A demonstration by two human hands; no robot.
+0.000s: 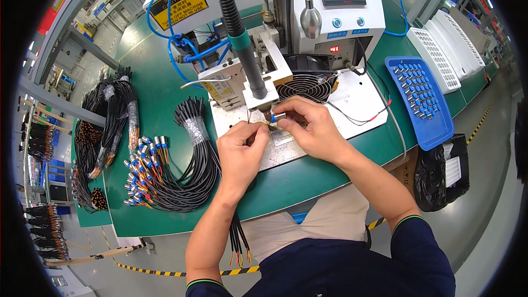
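Observation:
My right hand [314, 129] pinches a small silver connector [279, 116] with a blue part, right below the tip of a bench soldering machine [256, 77]. Beside it my left hand [242, 151] is closed, thumb against forefinger, on a thin wire whose yellow end shows near the connector. Whether the wire touches the connector is too small to tell. Left of my hands lies a bundle of black cables [195, 173]. Many of its coloured wire ends carry silver and blue connectors [146, 165]. Several bare wire ends [239, 256] hang over the table's front edge.
A blue tray [443, 132] of upright connectors stands at the right, with white perforated trays [434, 58] beyond it. More cable bundles [104, 115] lie at the far left. Behind my hands are a round fan [305, 85] and the control box [341, 16]. A black bag [432, 179] sits below the blue tray.

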